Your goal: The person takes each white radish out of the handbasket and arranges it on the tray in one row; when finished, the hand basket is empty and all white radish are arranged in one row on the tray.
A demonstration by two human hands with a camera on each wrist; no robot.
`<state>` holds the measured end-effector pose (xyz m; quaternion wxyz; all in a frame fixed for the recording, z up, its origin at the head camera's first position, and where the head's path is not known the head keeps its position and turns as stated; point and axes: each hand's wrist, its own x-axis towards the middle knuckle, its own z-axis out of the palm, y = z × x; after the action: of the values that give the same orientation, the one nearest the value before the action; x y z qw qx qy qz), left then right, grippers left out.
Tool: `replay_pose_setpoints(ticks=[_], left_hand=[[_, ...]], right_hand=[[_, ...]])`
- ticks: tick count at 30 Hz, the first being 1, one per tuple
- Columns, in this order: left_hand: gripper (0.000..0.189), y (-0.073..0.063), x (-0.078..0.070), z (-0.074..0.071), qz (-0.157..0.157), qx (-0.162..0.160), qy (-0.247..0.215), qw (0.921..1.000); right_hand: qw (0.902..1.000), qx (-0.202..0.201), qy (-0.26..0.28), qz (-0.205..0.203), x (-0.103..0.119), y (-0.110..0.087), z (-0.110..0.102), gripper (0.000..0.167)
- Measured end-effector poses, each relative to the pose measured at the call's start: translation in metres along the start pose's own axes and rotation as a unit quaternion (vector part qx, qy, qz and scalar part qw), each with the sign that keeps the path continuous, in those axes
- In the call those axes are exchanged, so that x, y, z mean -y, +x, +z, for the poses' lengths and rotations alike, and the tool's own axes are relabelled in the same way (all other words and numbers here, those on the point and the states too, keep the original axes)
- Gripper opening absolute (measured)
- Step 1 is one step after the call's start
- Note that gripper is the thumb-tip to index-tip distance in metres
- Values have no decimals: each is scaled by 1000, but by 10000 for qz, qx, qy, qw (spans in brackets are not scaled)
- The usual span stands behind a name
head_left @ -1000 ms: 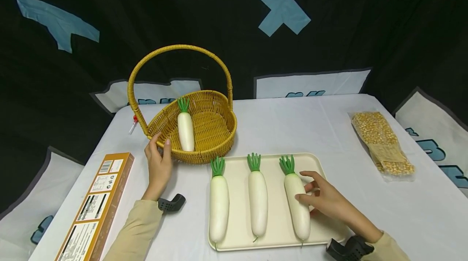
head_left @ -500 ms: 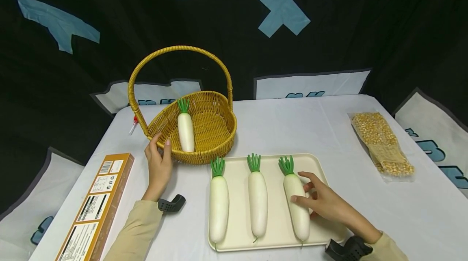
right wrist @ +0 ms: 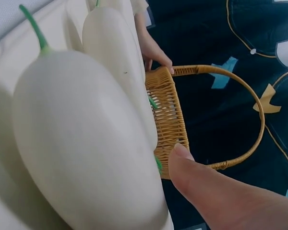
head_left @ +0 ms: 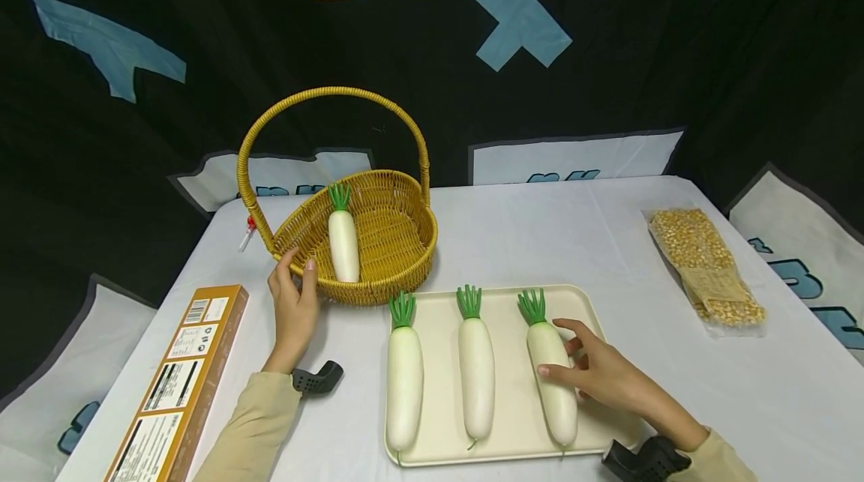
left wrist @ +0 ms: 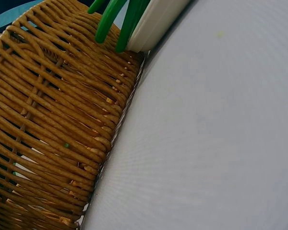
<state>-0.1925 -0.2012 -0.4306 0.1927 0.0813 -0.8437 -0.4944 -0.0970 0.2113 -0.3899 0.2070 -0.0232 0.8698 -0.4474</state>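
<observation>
My left hand [head_left: 295, 313] holds the near left rim of a yellow wicker basket [head_left: 398, 272], its fingertips at the edge. Inside the basket one white radish [head_left: 343, 246] with green leaves leans upright. Three more white radishes lie side by side on a cream tray [head_left: 442, 302]: a left radish [head_left: 405, 384], a middle radish [head_left: 476, 377] and a right radish [head_left: 555, 392]. My right hand [head_left: 601, 369] grips the right radish, thumb across its top and fingers along its right side. Up close, the right wrist view shows a radish [right wrist: 86, 139] beside my thumb [right wrist: 192, 177].
An orange-brown box [head_left: 178, 384] with white labels lies at the left. A bag of corn kernels [head_left: 705, 264] sits at the right. Behind the basket's left side is a small red-tipped item [head_left: 248, 231]. A black printed cloth [head_left: 607, 55] hangs beyond the table.
The right radish shifts slightly to the right under my right hand, and my thumb has moved a little further left across it. My left hand stays at the basket rim.
</observation>
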Motion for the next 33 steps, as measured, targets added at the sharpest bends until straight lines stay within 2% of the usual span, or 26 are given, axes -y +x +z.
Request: replay_pose_setpoints(ticks=[12,16,22,27,33], left_hand=[[54,-1,0,0,-14,41,-6,10000],[54,-1,0,1,6,38,-7,10000],[53,-1,1,2,0,43,36,10000],[53,0,-1,1,59,6,85,9999],[52,0,-1,-1,49,11,88,9999]], right_hand=[[9999,-20,-120,21,1,2,-7,79],[9996,-248,-113,9,2,7,-11,73],[9963,-766,-252,-285,12,16,-23,61],[9938,-943,139,-566,26,29,-31,53],[9895,-616,1056,-769,51,56,-21,49]])
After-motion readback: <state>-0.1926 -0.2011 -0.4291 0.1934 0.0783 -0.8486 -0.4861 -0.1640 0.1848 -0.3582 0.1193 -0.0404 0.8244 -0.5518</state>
